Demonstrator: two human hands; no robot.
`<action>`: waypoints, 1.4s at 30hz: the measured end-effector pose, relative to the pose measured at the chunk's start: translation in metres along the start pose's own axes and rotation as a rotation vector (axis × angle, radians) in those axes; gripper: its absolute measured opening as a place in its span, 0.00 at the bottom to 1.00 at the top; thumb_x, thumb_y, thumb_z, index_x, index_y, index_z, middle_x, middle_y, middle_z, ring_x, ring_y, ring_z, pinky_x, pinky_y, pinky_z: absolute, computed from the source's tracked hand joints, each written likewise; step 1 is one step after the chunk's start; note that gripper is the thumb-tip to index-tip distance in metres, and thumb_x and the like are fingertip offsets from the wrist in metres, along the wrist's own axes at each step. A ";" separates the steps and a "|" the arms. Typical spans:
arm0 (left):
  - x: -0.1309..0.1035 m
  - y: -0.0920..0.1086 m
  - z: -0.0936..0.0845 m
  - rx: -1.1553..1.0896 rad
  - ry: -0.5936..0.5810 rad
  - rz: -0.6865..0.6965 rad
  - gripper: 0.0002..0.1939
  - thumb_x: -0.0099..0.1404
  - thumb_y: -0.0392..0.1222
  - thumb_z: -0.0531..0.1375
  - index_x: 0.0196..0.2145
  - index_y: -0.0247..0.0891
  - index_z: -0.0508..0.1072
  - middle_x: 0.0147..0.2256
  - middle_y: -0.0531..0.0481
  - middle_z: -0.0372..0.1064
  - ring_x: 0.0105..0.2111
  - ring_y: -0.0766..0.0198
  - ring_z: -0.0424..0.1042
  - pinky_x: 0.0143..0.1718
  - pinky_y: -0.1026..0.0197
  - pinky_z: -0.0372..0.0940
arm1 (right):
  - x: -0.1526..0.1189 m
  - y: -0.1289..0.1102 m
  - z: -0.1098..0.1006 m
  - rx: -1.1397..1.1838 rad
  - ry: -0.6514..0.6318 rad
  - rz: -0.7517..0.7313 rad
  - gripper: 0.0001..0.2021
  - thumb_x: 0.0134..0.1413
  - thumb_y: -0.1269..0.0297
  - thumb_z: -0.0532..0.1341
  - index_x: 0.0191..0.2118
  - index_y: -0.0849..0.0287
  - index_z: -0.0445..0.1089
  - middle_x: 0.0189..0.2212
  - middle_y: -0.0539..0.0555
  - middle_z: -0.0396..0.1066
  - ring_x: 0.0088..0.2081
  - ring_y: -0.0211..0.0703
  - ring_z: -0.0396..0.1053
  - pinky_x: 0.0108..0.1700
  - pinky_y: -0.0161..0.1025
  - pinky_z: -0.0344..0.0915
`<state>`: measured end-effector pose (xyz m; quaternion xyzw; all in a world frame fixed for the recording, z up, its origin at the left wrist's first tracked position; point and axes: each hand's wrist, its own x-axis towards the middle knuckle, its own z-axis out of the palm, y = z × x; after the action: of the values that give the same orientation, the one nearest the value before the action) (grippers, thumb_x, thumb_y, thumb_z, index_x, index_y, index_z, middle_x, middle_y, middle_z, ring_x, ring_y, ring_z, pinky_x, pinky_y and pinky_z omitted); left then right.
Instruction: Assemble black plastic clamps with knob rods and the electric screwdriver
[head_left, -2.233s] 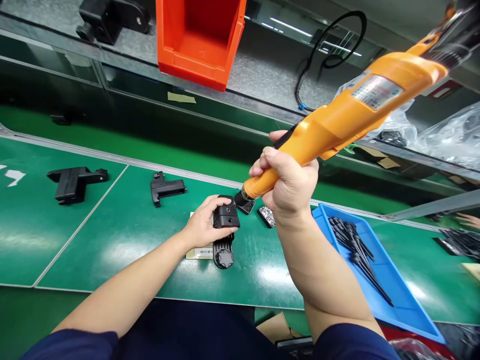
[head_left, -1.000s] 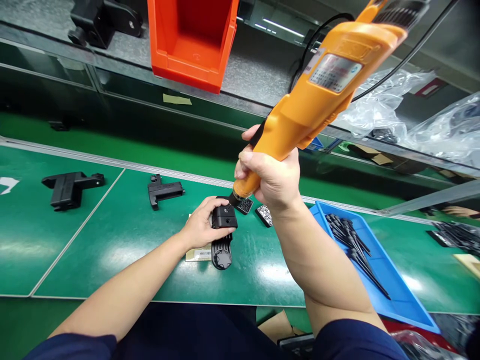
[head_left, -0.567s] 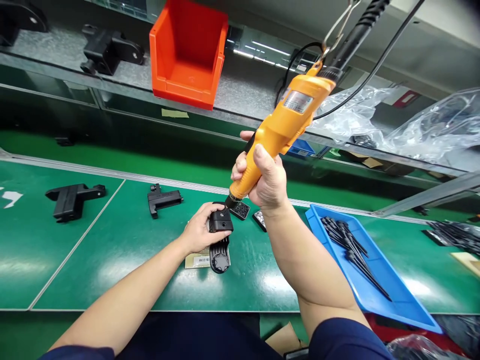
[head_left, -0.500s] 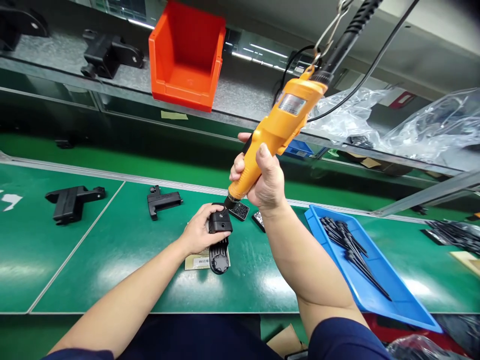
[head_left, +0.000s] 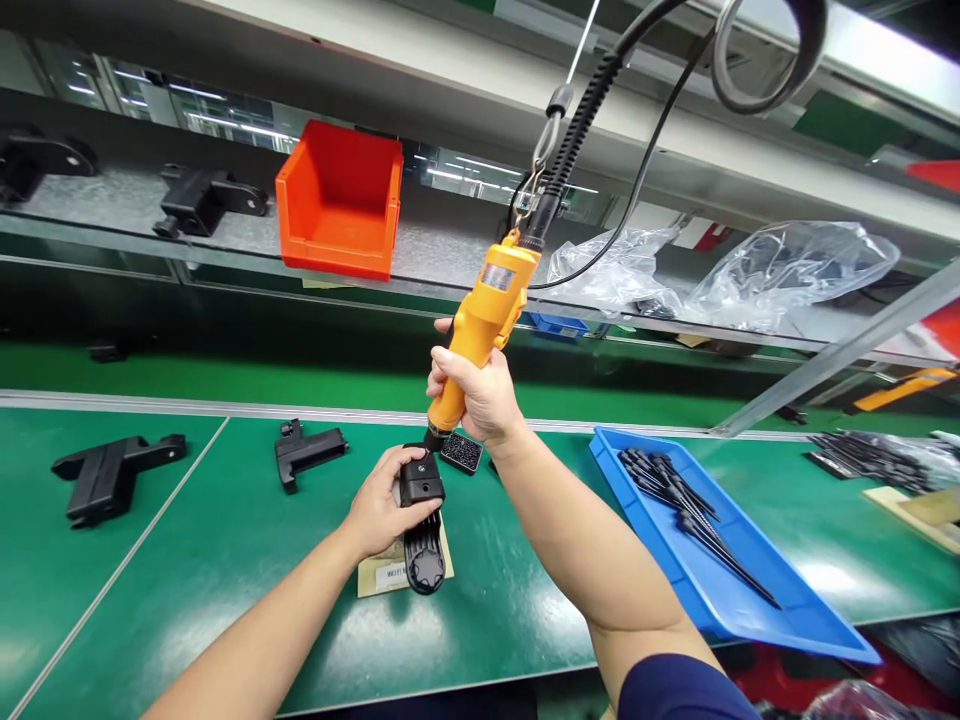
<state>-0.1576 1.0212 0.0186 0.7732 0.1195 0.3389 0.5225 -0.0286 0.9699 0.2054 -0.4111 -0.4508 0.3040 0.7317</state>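
My right hand (head_left: pixel 480 392) is wrapped round an orange electric screwdriver (head_left: pixel 484 310), which hangs tilted from a hook and cable. Its dark tip meets the top of a black plastic part (head_left: pixel 423 480). Fingers and thumb of my left hand (head_left: pixel 379 505) grip that part from both sides. The part's ribbed lower arm ends in a round foot (head_left: pixel 426 570) above a tan labelled card (head_left: pixel 369 577). Just behind lies a small black tray of tiny screws (head_left: pixel 461 453). The contact point of the bit is too small to make out.
Black brackets (head_left: pixel 309 450) (head_left: pixel 112 478) lie on the green table (head_left: pixel 225 560) to the left. At right stands a blue tray (head_left: pixel 795 590) with several black rods (head_left: pixel 705 530). An orange-red bin (head_left: pixel 341 225) and plastic bags (head_left: pixel 795 270) sit on the shelf above.
The view has tilted up, showing more of the shelf and cable. The screwdriver and both hands appear lower and slightly further left in the picture, with the same grips.
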 end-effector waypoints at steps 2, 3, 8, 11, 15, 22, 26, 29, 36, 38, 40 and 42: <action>0.000 -0.001 0.000 -0.006 -0.002 -0.009 0.29 0.61 0.49 0.68 0.57 0.42 0.64 0.55 0.41 0.66 0.54 0.56 0.71 0.58 0.48 0.65 | 0.000 0.000 0.000 0.012 0.003 0.003 0.26 0.43 0.54 0.74 0.47 0.56 0.68 0.21 0.41 0.65 0.22 0.33 0.63 0.26 0.32 0.64; 0.000 -0.001 0.000 -0.008 -0.003 -0.014 0.29 0.61 0.49 0.68 0.57 0.42 0.65 0.55 0.41 0.66 0.54 0.56 0.71 0.58 0.49 0.65 | 0.000 0.000 -0.001 0.030 -0.002 0.006 0.27 0.44 0.50 0.74 0.47 0.56 0.68 0.21 0.42 0.65 0.22 0.33 0.63 0.26 0.32 0.64; 0.000 -0.002 0.000 -0.012 -0.012 0.006 0.30 0.61 0.49 0.67 0.57 0.42 0.64 0.55 0.41 0.66 0.53 0.56 0.71 0.57 0.50 0.66 | 0.000 -0.002 -0.003 0.112 -0.072 0.021 0.35 0.49 0.26 0.58 0.47 0.54 0.69 0.22 0.46 0.67 0.22 0.36 0.64 0.25 0.35 0.64; 0.000 0.000 -0.001 -0.001 -0.005 0.017 0.30 0.61 0.49 0.68 0.57 0.41 0.65 0.53 0.41 0.67 0.53 0.56 0.71 0.58 0.49 0.65 | 0.000 -0.002 -0.004 0.096 -0.076 0.012 0.38 0.47 0.24 0.58 0.47 0.55 0.69 0.23 0.46 0.67 0.22 0.37 0.64 0.25 0.36 0.64; 0.001 0.004 -0.002 0.033 0.024 0.039 0.30 0.59 0.49 0.69 0.56 0.41 0.67 0.52 0.42 0.66 0.53 0.56 0.70 0.60 0.47 0.63 | -0.001 -0.002 -0.002 0.046 -0.038 -0.009 0.31 0.44 0.36 0.70 0.47 0.54 0.69 0.22 0.44 0.66 0.22 0.35 0.64 0.25 0.34 0.63; 0.001 0.003 -0.003 0.042 0.026 0.052 0.30 0.59 0.49 0.69 0.57 0.43 0.67 0.53 0.44 0.65 0.53 0.57 0.69 0.59 0.52 0.62 | 0.007 -0.012 -0.003 0.016 0.030 -0.057 0.25 0.41 0.43 0.72 0.42 0.50 0.70 0.20 0.41 0.65 0.21 0.35 0.59 0.26 0.37 0.60; 0.000 0.002 -0.003 0.044 0.024 0.056 0.30 0.59 0.49 0.69 0.57 0.44 0.66 0.53 0.44 0.64 0.52 0.58 0.68 0.58 0.52 0.62 | 0.010 -0.023 -0.008 -0.067 0.034 -0.077 0.23 0.46 0.41 0.70 0.43 0.48 0.69 0.20 0.42 0.65 0.24 0.36 0.60 0.30 0.39 0.62; 0.000 0.002 -0.003 0.042 0.013 0.055 0.31 0.60 0.49 0.69 0.58 0.44 0.66 0.53 0.44 0.65 0.52 0.57 0.69 0.58 0.51 0.63 | 0.012 -0.026 -0.015 -0.133 0.075 -0.106 0.23 0.48 0.42 0.69 0.44 0.48 0.68 0.21 0.44 0.65 0.25 0.39 0.63 0.30 0.40 0.64; 0.001 0.008 -0.011 0.283 0.044 0.180 0.31 0.60 0.51 0.69 0.57 0.41 0.68 0.58 0.38 0.63 0.62 0.50 0.64 0.61 0.46 0.65 | 0.030 -0.006 -0.048 -0.175 0.198 -0.090 0.24 0.44 0.50 0.71 0.43 0.54 0.65 0.22 0.41 0.64 0.23 0.35 0.63 0.27 0.36 0.66; 0.001 0.012 -0.016 0.364 0.019 0.223 0.31 0.61 0.52 0.68 0.59 0.41 0.67 0.61 0.36 0.60 0.64 0.49 0.62 0.61 0.46 0.66 | 0.034 0.004 -0.060 -0.219 0.225 -0.090 0.25 0.44 0.51 0.72 0.44 0.54 0.64 0.25 0.41 0.65 0.25 0.34 0.66 0.29 0.34 0.68; 0.001 0.014 -0.020 0.419 -0.016 0.244 0.30 0.63 0.52 0.66 0.60 0.41 0.68 0.62 0.36 0.60 0.63 0.50 0.64 0.60 0.47 0.67 | 0.037 0.014 -0.072 -0.278 0.243 -0.110 0.24 0.45 0.52 0.72 0.44 0.54 0.63 0.28 0.42 0.66 0.28 0.34 0.69 0.31 0.33 0.70; 0.001 0.014 -0.022 0.430 -0.038 0.276 0.28 0.64 0.50 0.66 0.60 0.42 0.69 0.61 0.36 0.61 0.62 0.50 0.65 0.60 0.47 0.67 | 0.037 0.025 -0.083 -0.333 0.258 -0.138 0.24 0.46 0.52 0.72 0.45 0.54 0.64 0.32 0.44 0.67 0.31 0.35 0.70 0.34 0.34 0.72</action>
<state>-0.1731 1.0316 0.0365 0.8818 0.0723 0.3591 0.2972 0.0606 0.9849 0.1775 -0.5298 -0.4244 0.1193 0.7246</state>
